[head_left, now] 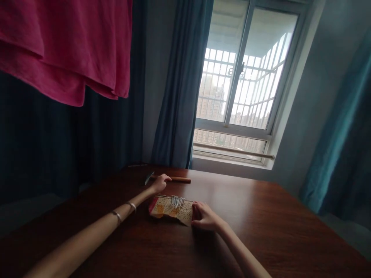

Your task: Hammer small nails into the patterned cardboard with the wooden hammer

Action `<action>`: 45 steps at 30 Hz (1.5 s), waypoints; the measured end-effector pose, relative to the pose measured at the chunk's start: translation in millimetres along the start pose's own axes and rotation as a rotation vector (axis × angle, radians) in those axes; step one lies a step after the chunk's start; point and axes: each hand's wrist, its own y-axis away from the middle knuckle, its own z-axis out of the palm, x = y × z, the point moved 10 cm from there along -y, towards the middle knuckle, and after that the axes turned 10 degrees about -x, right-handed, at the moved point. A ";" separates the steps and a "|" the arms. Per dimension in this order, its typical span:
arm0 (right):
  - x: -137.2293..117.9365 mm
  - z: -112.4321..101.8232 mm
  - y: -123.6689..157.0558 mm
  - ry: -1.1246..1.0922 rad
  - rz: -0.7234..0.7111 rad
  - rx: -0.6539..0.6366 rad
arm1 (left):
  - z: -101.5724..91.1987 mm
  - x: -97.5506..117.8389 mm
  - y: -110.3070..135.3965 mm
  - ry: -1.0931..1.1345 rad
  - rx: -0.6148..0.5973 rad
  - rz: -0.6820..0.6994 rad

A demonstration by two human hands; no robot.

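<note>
My left hand (160,184), with bangles on the wrist, is closed around the handle of a hammer (182,180) near its head. The hammer lies across the far part of the table, its metal head to the left and the wooden handle to the right. Closer to me sits a block (166,208) with a pale, speckled, ragged covering, orange patches and a pink left end. Several nails (177,201) stand upright in a cluster along its far side. My right hand (205,217) grips the block's right end, thumb in front and fingers behind.
The brown wooden table (246,231) reaches to the wall under a barred window (232,85). Blue curtains (179,92) hang behind it and at the far right. A pink cloth (72,50) hangs at the upper left. A rail (232,150) runs along the sill.
</note>
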 end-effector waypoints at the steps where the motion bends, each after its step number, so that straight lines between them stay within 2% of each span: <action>1: -4.2 5.3 -9.5 -0.024 -0.035 -0.017 | 0.4 -3.8 8.2 0.107 0.009 -0.041; 6: -11.5 17.3 -36.1 -0.120 -0.098 -0.042 | 17.8 -30.8 53.4 0.597 0.032 -0.288; 10: -6.7 16.1 -43.3 -0.160 -0.090 -0.018 | 20.1 -39.1 75.6 0.759 0.105 -0.339; 14: -5.6 8.8 -59.6 -0.167 -0.068 0.082 | 7.0 -21.8 76.8 0.664 0.109 -0.230; 16: -8.7 4.7 -72.0 -0.164 -0.056 0.165 | 0.2 -9.9 77.0 0.575 0.063 -0.170; 19: -13.3 4.4 -90.2 -0.184 -0.036 0.277 | 0.4 -2.9 85.1 0.497 -0.108 -0.170; 22: -11.4 10.7 -101.2 -0.236 -0.014 0.334 | 3.8 0.2 101.3 0.531 -0.290 -0.174; 28: -4.2 19.1 -94.6 -0.337 -0.077 0.331 | 7.6 21.6 118.0 0.564 -0.464 -0.087; 34: -16.2 24.6 -86.5 -0.361 -0.176 0.223 | 10.6 28.4 116.0 0.440 -0.459 -0.040; 40: -21.4 23.0 -83.8 -0.349 -0.209 0.203 | 12.3 30.0 114.2 0.418 -0.434 0.014; 45: -21.4 24.3 -84.8 -0.349 -0.216 0.191 | 12.7 28.0 112.7 0.411 -0.416 -0.005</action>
